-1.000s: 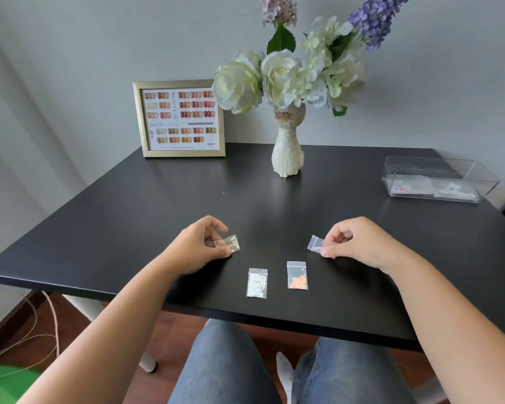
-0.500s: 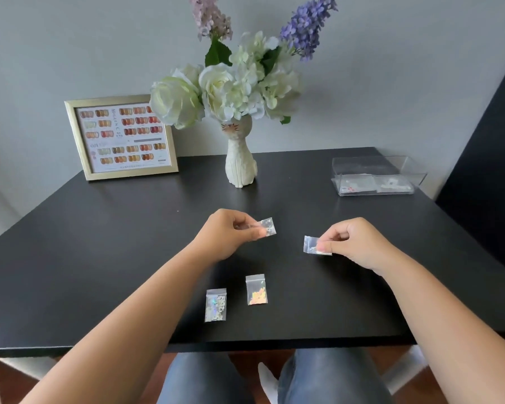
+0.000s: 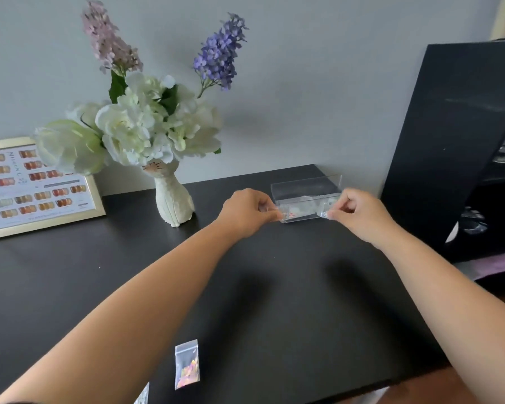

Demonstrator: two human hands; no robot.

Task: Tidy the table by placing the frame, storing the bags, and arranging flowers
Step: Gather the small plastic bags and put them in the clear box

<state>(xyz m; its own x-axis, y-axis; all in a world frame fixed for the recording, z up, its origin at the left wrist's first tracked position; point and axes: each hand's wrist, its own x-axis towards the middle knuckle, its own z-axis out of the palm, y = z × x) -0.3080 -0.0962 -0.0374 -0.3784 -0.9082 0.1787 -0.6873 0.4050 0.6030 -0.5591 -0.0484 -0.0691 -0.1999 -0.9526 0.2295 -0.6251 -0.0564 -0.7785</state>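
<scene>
Storing bags: both hands reaching the clear box (image 3: 305, 190) at 1 o'clock

Left hand (image 3: 247, 212) and right hand (image 3: 359, 212) are each pinching a small bag over the box front; two bags (image 3: 187, 364) are lying at 6 o'clock. Risk: light bags sliding off the low rim when released

Soft, even daylight fills my view. My arms cast blurred shadows on the black table (image 3: 70, 287). Wide-angle bending curves the edges, and my hands look slightly motion-blurred.
</scene>
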